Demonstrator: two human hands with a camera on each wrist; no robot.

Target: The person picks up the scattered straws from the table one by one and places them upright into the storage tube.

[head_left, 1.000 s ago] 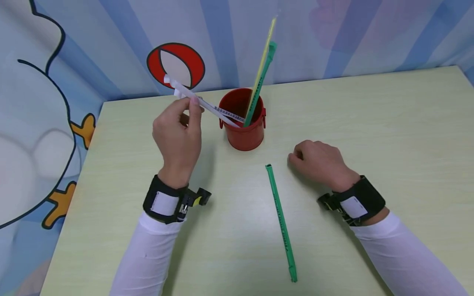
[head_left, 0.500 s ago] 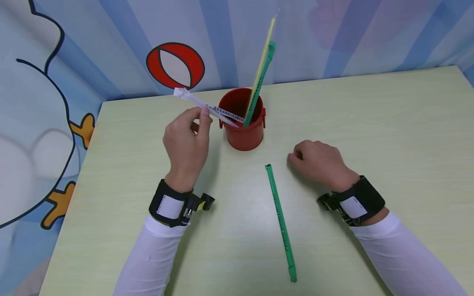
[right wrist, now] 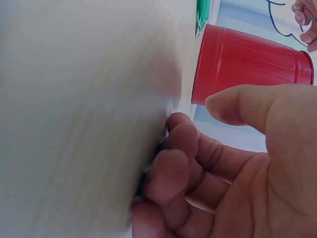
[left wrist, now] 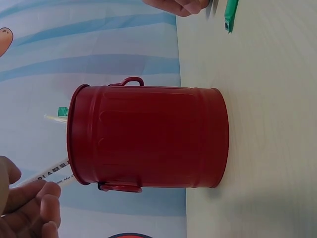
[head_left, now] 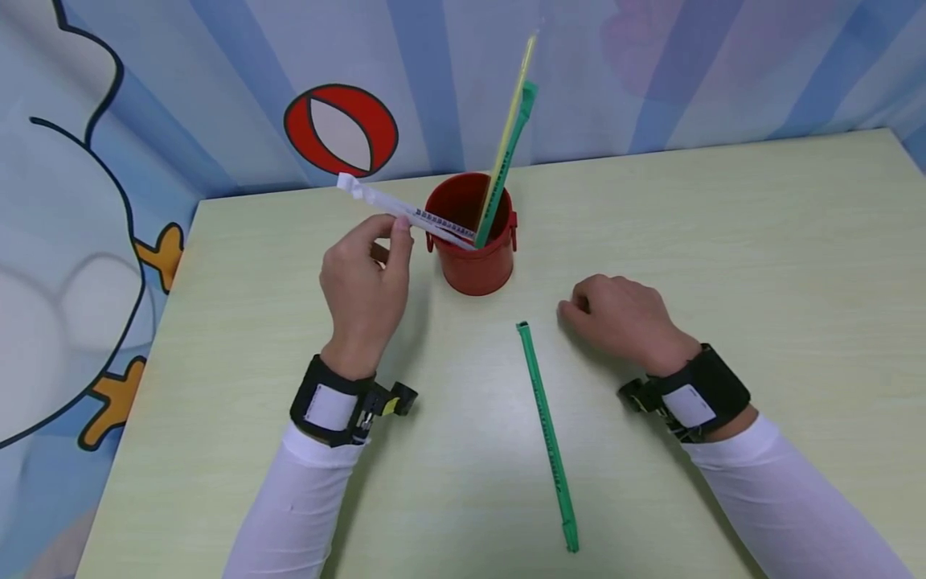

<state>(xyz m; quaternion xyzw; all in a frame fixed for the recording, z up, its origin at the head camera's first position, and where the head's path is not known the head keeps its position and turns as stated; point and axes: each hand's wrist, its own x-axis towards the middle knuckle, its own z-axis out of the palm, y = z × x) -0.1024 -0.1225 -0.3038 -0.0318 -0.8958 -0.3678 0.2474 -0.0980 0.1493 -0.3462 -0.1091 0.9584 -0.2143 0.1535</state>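
Note:
My left hand point(head_left: 365, 281) pinches a white wrapped straw point(head_left: 372, 195) between thumb and fingers, left of the small red bucket point(head_left: 476, 272). The straw slants down to the right, its lower end inside the rim. A second white straw with dark lettering point(head_left: 447, 223) lies along it. In the left wrist view, two printed white strips point(left wrist: 52, 171) pass from the fingers point(left wrist: 37, 206) to behind the bucket. A green wrapped straw point(head_left: 506, 161) and a yellow one in clear film point(head_left: 515, 108) stand in the bucket. My right hand point(head_left: 622, 318) rests on the table, fingers loosely curled, holding nothing.
Another green wrapped straw point(head_left: 547, 434) lies on the pale wooden table point(head_left: 760, 265), between my forearms. Behind the table hangs a blue striped cloth point(head_left: 579, 72) with a printed red-and-white ball point(head_left: 376, 129). Each wrist wears a black camera strap point(head_left: 333, 402).
My left hand has moved right toward the bucket with its white straw, whose upper end has dropped. The two white straws now lie closer together. The right hand has stayed in place.

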